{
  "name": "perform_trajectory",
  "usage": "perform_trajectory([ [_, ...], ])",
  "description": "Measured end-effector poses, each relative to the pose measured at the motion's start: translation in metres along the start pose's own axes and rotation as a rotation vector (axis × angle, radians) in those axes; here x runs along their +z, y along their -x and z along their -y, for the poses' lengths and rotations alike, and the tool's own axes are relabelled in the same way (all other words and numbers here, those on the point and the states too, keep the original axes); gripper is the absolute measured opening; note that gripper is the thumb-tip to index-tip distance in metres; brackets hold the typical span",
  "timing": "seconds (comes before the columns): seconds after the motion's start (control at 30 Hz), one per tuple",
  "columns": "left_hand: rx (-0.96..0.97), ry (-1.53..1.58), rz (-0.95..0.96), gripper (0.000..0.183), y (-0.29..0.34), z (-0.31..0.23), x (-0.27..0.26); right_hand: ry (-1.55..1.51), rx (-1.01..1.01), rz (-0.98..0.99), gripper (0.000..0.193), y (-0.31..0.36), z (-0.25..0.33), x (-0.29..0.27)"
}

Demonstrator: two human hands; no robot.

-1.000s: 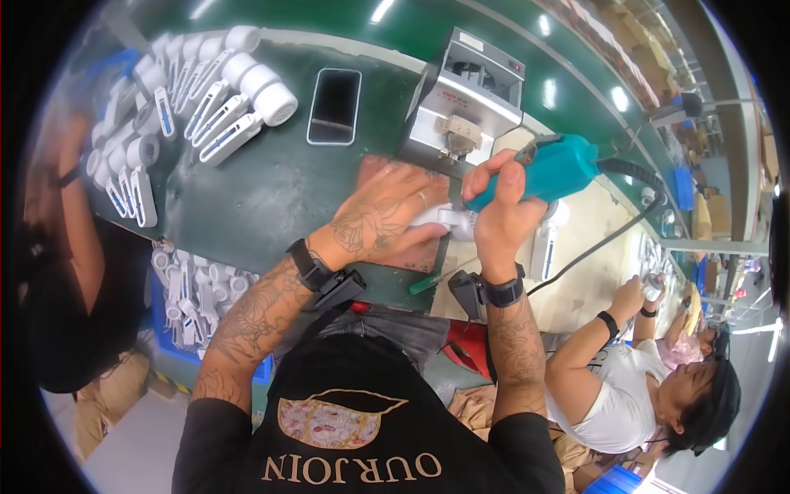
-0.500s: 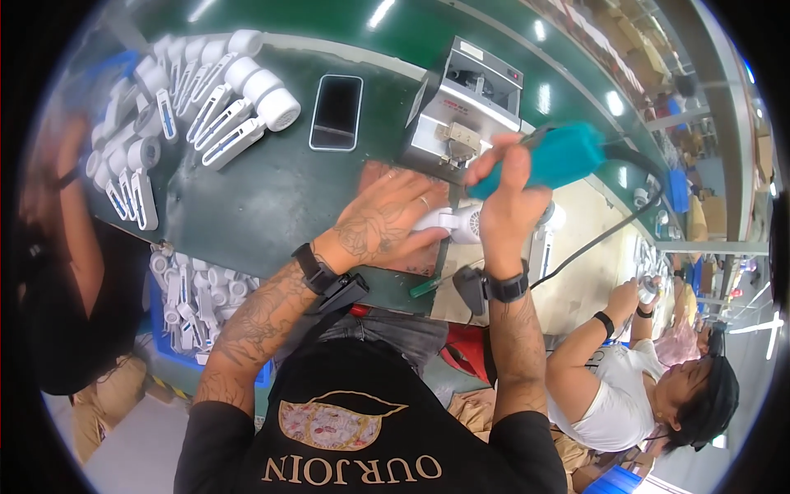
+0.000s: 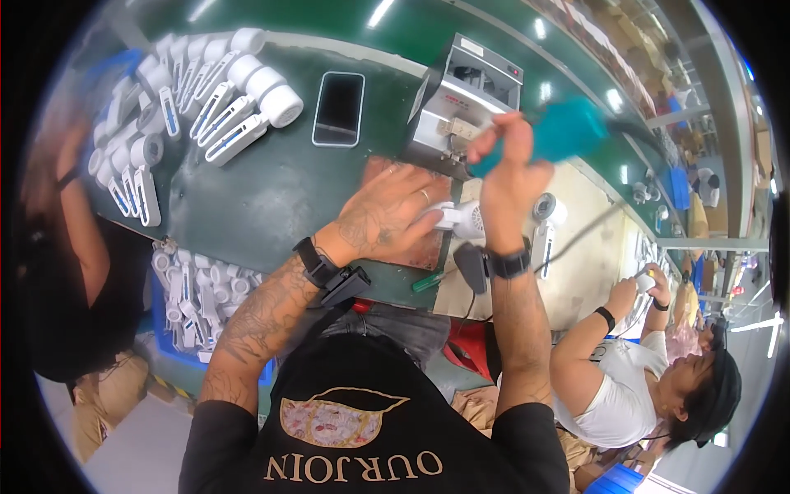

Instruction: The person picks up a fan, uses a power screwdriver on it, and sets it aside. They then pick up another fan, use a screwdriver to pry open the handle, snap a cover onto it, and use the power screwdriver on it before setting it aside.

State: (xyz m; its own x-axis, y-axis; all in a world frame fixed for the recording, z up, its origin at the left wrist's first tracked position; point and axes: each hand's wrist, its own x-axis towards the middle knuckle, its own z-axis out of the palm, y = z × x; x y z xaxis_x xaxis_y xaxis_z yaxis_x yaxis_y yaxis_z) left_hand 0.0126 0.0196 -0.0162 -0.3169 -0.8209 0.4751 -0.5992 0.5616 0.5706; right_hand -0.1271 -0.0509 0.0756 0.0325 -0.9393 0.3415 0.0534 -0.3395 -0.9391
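Fan sits at the right edge of the brown board in the head view, its grilled head beyond my fingertips. My left hand covers its handle, which seems pinched between thumb and fingers; how firmly, I cannot tell. My right hand is wrapped round a teal tool, blurred and held up near the fan's head; its tip is hidden, so I see no contact. I judge this piece partway through. Just to the right, a second fan lies on a paler surface. To the left, many more stand in rows on the table, and a loose heap lies in the blue bin. Plenty seems left, but which lot is finished I cannot tell.
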Motion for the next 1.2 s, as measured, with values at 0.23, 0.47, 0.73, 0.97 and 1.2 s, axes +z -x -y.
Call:
perform_trajectory([
  [0.23, -0.023, 0.042, 0.076, 0.042, -0.011, -0.003, -0.008, -0.107, 0.043, 0.020, 0.056, 0.048, 0.013, -0.035],
  [0.47, -0.043, 0.001, 0.105, 0.044, -0.008, -0.008, -0.006, -0.148, 0.025, 0.026, 0.055, 0.055, 0.000, -0.040],
  [0.73, -0.031, -0.027, 0.110, 0.043, -0.008, -0.012, -0.008, -0.150, -0.007, 0.050, 0.046, 0.061, -0.011, -0.036],
  [0.97, -0.030, -0.043, 0.083, 0.038, -0.013, -0.012, -0.009, -0.177, -0.009, -0.004, 0.041, 0.059, -0.011, -0.034],
  [1.2, 0.094, -0.238, 0.067, 0.021, -0.004, -0.037, -0.024, -0.406, 0.071, -0.153, 0.047, 0.079, -0.004, -0.061],
])
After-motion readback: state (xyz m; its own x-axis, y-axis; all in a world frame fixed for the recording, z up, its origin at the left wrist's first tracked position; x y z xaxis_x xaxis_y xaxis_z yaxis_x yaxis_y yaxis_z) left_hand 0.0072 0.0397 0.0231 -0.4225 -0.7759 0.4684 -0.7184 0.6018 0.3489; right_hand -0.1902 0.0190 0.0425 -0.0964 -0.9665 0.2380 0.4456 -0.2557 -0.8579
